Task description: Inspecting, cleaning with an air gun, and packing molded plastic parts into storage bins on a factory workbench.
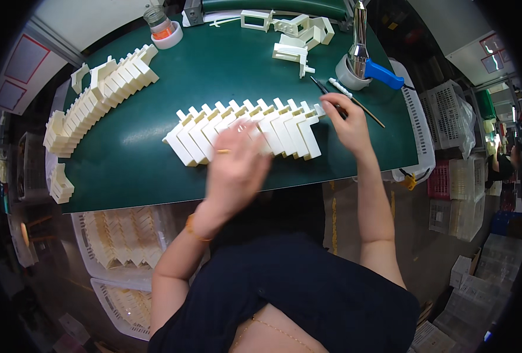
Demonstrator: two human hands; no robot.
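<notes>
A long row of white L-shaped plastic parts (pixel 293 134) lies overlapped across the middle of the green table, small tabs along its far side. My left hand (pixel 237 159) is over the left-middle of this row, its fingers smeared by motion. At the row's right end, my right hand (pixel 349 120) has thumb and fingers closed in a pinch; what they hold, if anything, is hidden. A dark, thin tool like tweezers (pixel 318 85) runs under or through these fingers; I cannot tell whether it is held. Beside it lies a thin brown stick with a white end (pixel 367 110).
Another row of white parts (pixel 90 109) stands at the left edge. Loose white frames (pixel 299 35) lie at the back. A blue-handled metal heat tool (pixel 381 75) rests in a tape roll at right; a glass jar (pixel 158 25) stands back left. Filled crates (pixel 84 241) sit below.
</notes>
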